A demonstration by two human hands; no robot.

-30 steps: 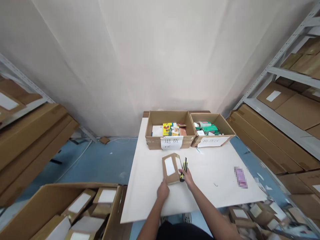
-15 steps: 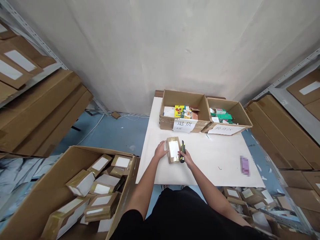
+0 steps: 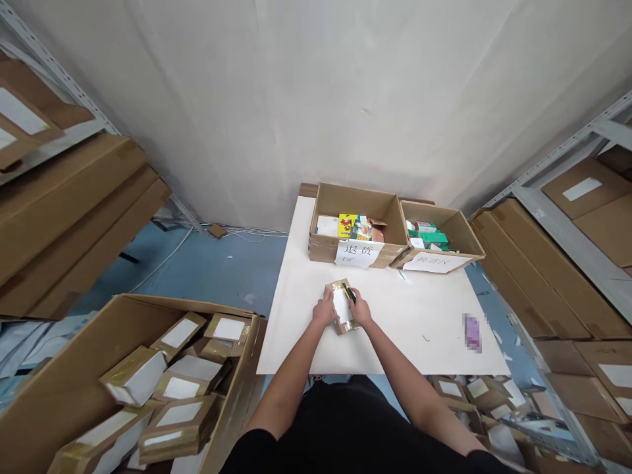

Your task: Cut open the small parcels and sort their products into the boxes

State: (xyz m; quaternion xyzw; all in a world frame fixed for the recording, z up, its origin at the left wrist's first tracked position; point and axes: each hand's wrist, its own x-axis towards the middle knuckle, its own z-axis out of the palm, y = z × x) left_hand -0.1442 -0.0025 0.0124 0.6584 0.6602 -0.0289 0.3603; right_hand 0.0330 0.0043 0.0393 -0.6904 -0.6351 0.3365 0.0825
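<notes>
A small taped cardboard box (image 3: 340,304) with a white label on top rests on the white-covered table (image 3: 296,342). My left hand (image 3: 324,309) is closed around the box's left side. In my right hand (image 3: 359,308) is a black and yellow box cutter (image 3: 348,291), its front end over the upper right part of the box. That hand lies against the box's right side. Whether the blade is out is too small to tell.
Two open cartons with paper signs, the left one (image 3: 320,250) and the right one (image 3: 467,238), stand at the table's back, holding small packages. A large carton (image 3: 74,388) of taped boxes is at lower left. A blurred purple item (image 3: 473,332) lies on the right. Shelves flank both sides.
The box cutter has gone from upright beside the box to slanting over its top edge. The box has turned slightly, and both hands have closed in on it.
</notes>
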